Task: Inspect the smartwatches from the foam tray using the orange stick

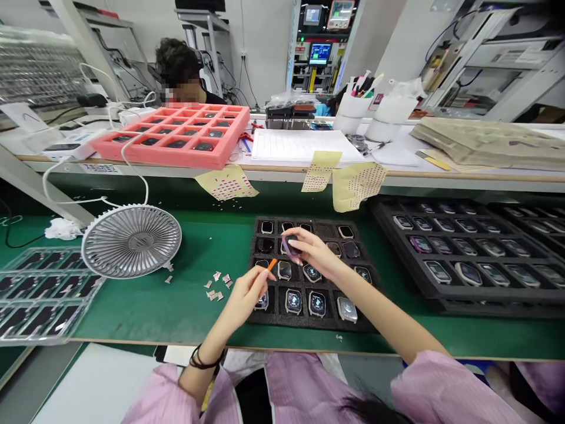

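Note:
My left hand [251,290] is closed around a thin orange stick-like tool [272,264], its tip pointing up and to the right. In my right hand [312,250] is a purple-rimmed smartwatch case [289,246], pinched between thumb and fingers and tilted up. The orange tool and the watch case are close together but apart. Beneath both hands lies a black foam tray [304,318] with several smartwatch cases in its slots, a few with lit screens. One silver watch case [347,309] sits at its front right corner. My wrists partly cover the tray.
Small metallic pieces [217,294] lie scattered left of the tray. A grey fan [132,241] and a clear tray [48,294] of dark parts stand further left. Stacked black trays [445,300] are at right. A shelf holds a pink foam tray [176,154]; a person [188,73] sits behind.

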`<action>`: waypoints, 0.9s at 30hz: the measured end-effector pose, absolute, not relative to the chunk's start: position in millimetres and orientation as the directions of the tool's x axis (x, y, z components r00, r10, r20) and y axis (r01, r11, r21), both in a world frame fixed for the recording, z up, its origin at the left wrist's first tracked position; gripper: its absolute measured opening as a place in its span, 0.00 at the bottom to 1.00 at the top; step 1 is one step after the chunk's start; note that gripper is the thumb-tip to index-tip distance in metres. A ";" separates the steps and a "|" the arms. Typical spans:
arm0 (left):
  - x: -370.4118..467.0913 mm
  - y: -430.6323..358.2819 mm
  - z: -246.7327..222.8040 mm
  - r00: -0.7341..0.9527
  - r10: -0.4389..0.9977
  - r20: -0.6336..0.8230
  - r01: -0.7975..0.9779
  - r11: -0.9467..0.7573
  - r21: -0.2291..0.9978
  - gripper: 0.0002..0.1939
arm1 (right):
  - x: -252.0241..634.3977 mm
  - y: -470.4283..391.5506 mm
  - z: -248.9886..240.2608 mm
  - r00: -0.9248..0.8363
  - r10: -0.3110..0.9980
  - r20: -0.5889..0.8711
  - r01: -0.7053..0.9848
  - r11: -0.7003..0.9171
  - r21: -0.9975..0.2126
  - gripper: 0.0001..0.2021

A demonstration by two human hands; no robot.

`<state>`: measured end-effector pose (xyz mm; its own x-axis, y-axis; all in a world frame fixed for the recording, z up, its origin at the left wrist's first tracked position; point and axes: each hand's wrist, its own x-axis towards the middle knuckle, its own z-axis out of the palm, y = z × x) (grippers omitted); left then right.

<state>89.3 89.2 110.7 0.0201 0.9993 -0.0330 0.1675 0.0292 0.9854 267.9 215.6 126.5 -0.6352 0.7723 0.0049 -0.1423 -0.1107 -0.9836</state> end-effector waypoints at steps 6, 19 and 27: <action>108.4 96.4 124.6 0.033 0.999 0.008 0.105 -0.012 0.994 0.21 | 239.1 185.7 138.7 -0.684 0.730 -0.020 -0.356 -0.357 -0.863 0.09; 109.7 99.8 119.6 0.011 1.000 0.030 0.072 -0.030 0.997 0.24 | 232.0 181.6 138.2 -0.675 0.736 -0.055 -0.402 -0.430 -0.808 0.16; 109.9 99.2 120.2 -0.014 1.000 0.025 0.071 -0.024 0.997 0.23 | 230.3 181.8 140.0 -0.693 0.719 -0.054 -0.406 -0.450 -0.796 0.18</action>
